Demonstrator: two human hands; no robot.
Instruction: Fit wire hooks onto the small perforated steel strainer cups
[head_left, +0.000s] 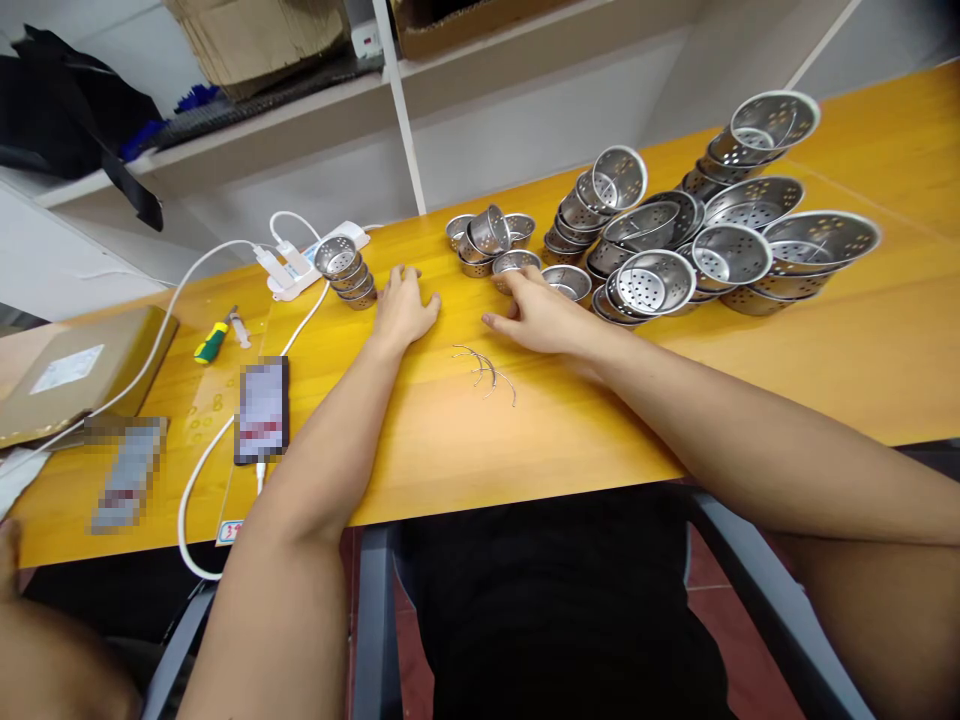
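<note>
My left hand rests on the table with its fingers apart. Just left of it leans a stack of small perforated metal cups, close to the fingertips. My right hand reaches forward, thumb spread from the fingers. Its fingertips overlap the front of a small perforated cup; whether they touch it I cannot tell. Another small cup stands just right of those fingers. Between my forearms lie several thin curved wire pieces. Behind my right hand, a tilted small cup sits among others.
Larger perforated metal baskets stand in stacks at the right. A white power strip, cables, a phone and a green-yellow screwdriver lie at left. A cardboard box sits farther left, near another person's arm.
</note>
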